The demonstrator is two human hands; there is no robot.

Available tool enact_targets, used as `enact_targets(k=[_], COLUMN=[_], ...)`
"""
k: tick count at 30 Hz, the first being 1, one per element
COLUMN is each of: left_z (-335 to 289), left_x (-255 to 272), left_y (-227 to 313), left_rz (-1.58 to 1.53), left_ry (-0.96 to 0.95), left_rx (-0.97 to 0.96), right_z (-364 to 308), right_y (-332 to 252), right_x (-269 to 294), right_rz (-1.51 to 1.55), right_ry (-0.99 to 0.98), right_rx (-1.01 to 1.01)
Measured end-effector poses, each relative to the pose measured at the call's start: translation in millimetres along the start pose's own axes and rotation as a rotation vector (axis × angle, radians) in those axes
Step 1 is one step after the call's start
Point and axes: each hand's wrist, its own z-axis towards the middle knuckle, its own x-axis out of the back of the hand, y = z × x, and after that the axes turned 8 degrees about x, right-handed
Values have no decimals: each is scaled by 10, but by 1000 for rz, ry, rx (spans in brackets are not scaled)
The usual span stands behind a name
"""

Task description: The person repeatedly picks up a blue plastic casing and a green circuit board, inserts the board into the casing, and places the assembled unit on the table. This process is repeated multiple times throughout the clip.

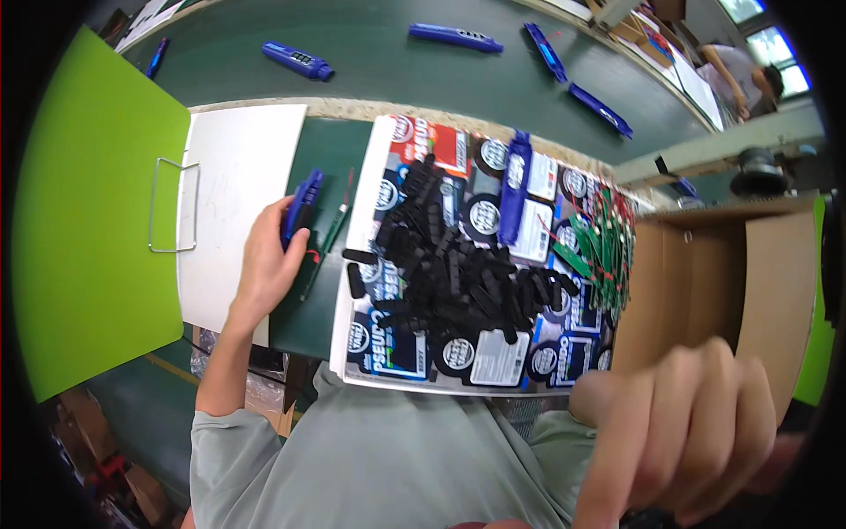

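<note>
A big green table [370,53] fills the top of the view, and a bright green board [88,229] stands at the left. A brown cardboard box [723,273] sits at the right. In the middle lies a printed sheet [423,353] with red, blue and black pictures on it. A heap of small black pieces [449,273] covers much of the sheet, and a bunch of thin green parts [604,251] lies at its right edge. A white board [233,176] with a wire handle lies beside the left hand.

The left hand [269,264] rests on the white board and the green table edge. Its fingers are curled around a blue tool [301,207]. The tool is long and slim, dark blue, and points up and away from the person. A thin green and red stick [330,234] lies just beside it.

The right hand [679,432] is very close to the camera and blurry. Its fingers are bent in a loose fist, and it may be holding something dark below, but I cannot tell.

More blue tools like it lie on the far table, one [298,60] near the top middle. Another blue tool [514,185] lies on the printed sheet.
</note>
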Motion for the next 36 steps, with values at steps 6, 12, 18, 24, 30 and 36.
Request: enact_targets(k=[6, 12, 18, 24, 30, 36], left_z=[141, 275, 690, 1247, 896, 220], left_x=[115, 352, 429, 526, -8, -53], left_y=[-20, 44, -153, 669, 968, 932], left_rz=[51, 61, 130, 380, 19, -1026], left_ry=[-70, -111, 68, 362, -93, -565], left_rx=[-63, -29, -116, -521, -750, 59], right_z=[1389, 2751, 2977, 2341, 986, 38], right_y=[1405, 3290, 4009, 2146, 1165, 1365], right_x=[922, 956, 882, 993, 929, 1352], right_rz=[-1080, -1445, -1492, -1273, -1075, -1233], right_ry=[35, -235, -253, -414, -174, -108], right_rx=[112, -52, -1, 31, -11, -240])
